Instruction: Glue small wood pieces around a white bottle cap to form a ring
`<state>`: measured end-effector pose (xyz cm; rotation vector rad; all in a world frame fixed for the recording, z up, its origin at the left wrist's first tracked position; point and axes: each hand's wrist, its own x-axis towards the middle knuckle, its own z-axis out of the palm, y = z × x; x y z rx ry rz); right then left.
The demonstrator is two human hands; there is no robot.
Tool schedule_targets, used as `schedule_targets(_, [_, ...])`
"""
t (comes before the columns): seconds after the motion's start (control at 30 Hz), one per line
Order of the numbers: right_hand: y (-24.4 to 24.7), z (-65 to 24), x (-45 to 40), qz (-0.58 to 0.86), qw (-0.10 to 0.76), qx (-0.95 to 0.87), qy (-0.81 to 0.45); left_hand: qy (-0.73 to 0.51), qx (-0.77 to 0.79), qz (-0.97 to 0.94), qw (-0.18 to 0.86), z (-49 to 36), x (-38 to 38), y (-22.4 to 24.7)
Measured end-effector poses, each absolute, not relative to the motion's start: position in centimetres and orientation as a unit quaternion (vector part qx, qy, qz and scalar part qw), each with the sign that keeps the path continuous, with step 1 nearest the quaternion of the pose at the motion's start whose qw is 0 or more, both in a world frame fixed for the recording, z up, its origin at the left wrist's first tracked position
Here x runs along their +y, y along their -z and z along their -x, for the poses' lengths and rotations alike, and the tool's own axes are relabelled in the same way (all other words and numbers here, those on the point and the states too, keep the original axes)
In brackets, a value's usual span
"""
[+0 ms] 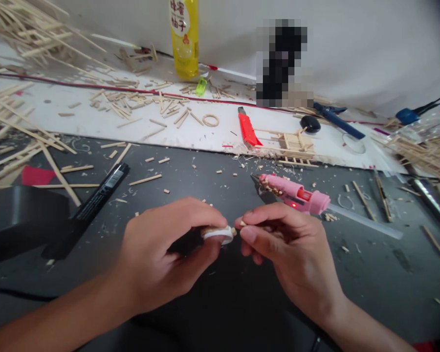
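Between the thumb and fingers of my left hand (168,244) is a small round piece (220,235), white on its near side, with a wooden part on top and a short peg at its right end. My right hand (293,239) pinches a tiny piece of wooden stick (243,223), close to that peg. Whether the two touch I cannot tell. Just beyond my right hand lies a pink hot glue gun (289,190), its red light on and a clear glue stick (366,222) poking out of its back end.
A black marker (102,193) lies at the left. Further back are an orange-red utility knife (247,127), a small wooden stick model (295,144), a wooden ring (210,120) and a yellow bottle (185,39). Cut sticks and scraps litter the dark table (190,171); dark-handled pliers (339,120) rest behind.
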<state>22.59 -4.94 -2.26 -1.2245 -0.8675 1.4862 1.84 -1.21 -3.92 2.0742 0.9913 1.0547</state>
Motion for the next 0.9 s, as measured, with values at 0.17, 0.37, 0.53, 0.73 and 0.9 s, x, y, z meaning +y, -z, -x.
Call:
schedule_targets(0.17, [2.47,-22.52,-4.34,0.501,0.49,-0.304,-0.645,-0.405,0.374,-0.784,0.286,-1.88,-1.33,3.9])
schedule_targets(0.37, [2.59,-22.56,-4.18,0.499,0.462,-0.274,-0.68,-0.39,0.384,-0.788,0.284,-1.76,-1.3,4.15])
schedule_targets(0.53, [2.58,-22.57,-4.18,0.484,0.448,-0.252,-0.708,-0.385,0.377,-0.797,0.271,-1.81,-1.28,4.13])
schedule_targets(0.73, [2.72,-22.47,-4.03,0.472,0.437,-0.23,-0.73,-0.387,0.378,-0.795,0.274,-1.96,-1.27,4.25])
schedule_targets(0.9, [2.87,-22.44,-4.08,0.475,0.428,-0.227,-0.735,-0.381,0.383,-0.799,0.264,-1.95,-1.28,4.17])
